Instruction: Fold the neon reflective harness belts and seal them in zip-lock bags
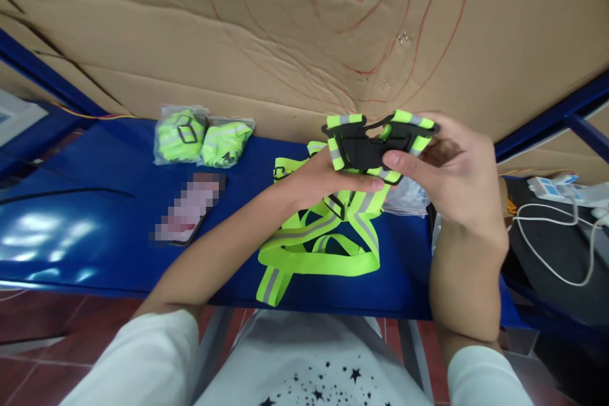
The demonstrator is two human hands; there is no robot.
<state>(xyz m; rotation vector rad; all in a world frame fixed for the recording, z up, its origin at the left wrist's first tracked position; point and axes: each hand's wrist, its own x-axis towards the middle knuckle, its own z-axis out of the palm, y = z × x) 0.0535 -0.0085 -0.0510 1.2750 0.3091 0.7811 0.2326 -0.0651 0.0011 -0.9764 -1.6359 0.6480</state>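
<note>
Held up above the blue table is a neon yellow-green reflective vest (328, 262) made of elastic straps with grey stripes. Its black connector piece (358, 151) has straps looped through its corners. My left hand (326, 176) grips this piece from the left and below, its fingers partly hidden behind it. On the right side my right hand (457, 155) pinches the connector, thumb across its front. The remaining straps, with a black buckle (335, 207), hang down and lie loosely on the table under my hands.
Two clear bags of folded vests, one bag (178, 134) beside another bag (227, 143), sit at the back left. A phone (195, 206) lies nearer. A crumpled plastic bag (406, 198) is under my right hand. Cardboard (266, 32) rises behind; a white cable (547, 266) lies right.
</note>
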